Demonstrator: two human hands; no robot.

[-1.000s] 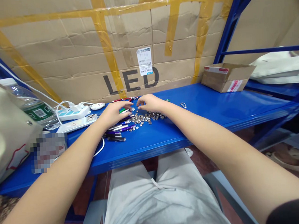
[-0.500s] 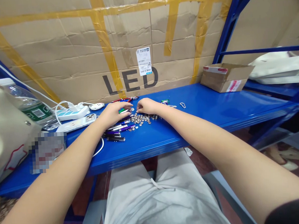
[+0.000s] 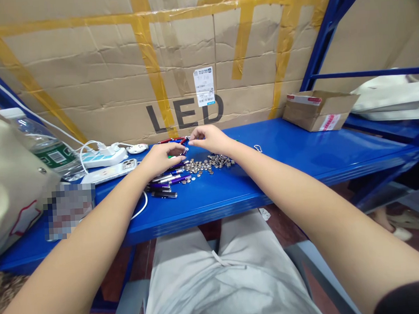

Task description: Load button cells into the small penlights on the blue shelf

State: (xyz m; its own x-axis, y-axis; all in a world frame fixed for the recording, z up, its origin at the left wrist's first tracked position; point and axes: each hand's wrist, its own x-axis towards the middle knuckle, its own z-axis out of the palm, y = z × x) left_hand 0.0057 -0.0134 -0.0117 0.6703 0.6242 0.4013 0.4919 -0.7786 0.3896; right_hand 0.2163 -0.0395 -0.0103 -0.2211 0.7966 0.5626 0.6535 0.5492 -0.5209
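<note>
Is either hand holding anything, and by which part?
Cannot tell: right hand and left hand curl their fingertips near the pens; anything small would be hidden.

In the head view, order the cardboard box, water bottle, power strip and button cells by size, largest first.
Cardboard box and water bottle look alike, so unranked; then power strip; then a single button cell, smallest.

place: probably a stockroom | blue steel shelving | taped cardboard carton
</note>
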